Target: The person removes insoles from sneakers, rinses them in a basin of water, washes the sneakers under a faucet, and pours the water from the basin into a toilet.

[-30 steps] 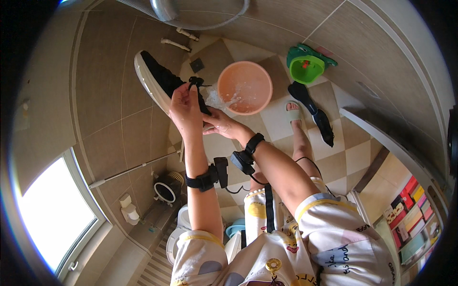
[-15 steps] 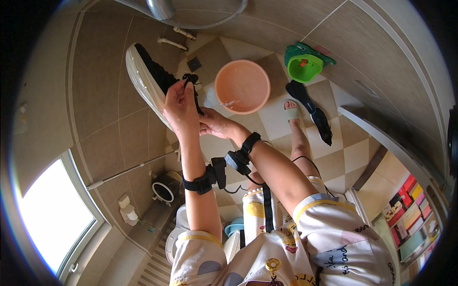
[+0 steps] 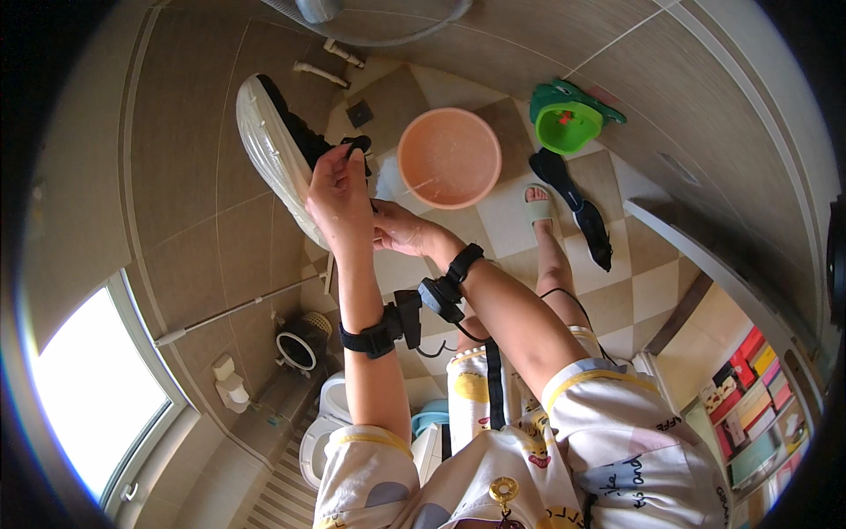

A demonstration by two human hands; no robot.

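A black shoe with a thick white sole (image 3: pixel 275 172) is held up at the left, toe pointing up and away, its sole facing the wall. My left hand (image 3: pixel 339 201) is closed on its black upper near the opening, fingers pinching the dark fabric. My right hand (image 3: pixel 404 231) grips the heel end just below, its fingertips partly hidden behind my left hand. Wet drops glisten on my right hand. Beyond my hands a round pink basin (image 3: pixel 449 159) stands on the tiled floor, with a thin streak of water at its near left side.
Two dark, elongated shoe-like pieces (image 3: pixel 592 234) lie on the floor at the right, near my slippered foot (image 3: pixel 538 204). A bright green bowl (image 3: pixel 567 128) rests by the far wall. White pipes (image 3: pixel 322 74) stick out at the far left. An open door (image 3: pixel 696 242) stands at the right.
The shoe and both hands stay nearly in place; the shoe's sole has turned slightly more toward view. The hold of both hands is the same.
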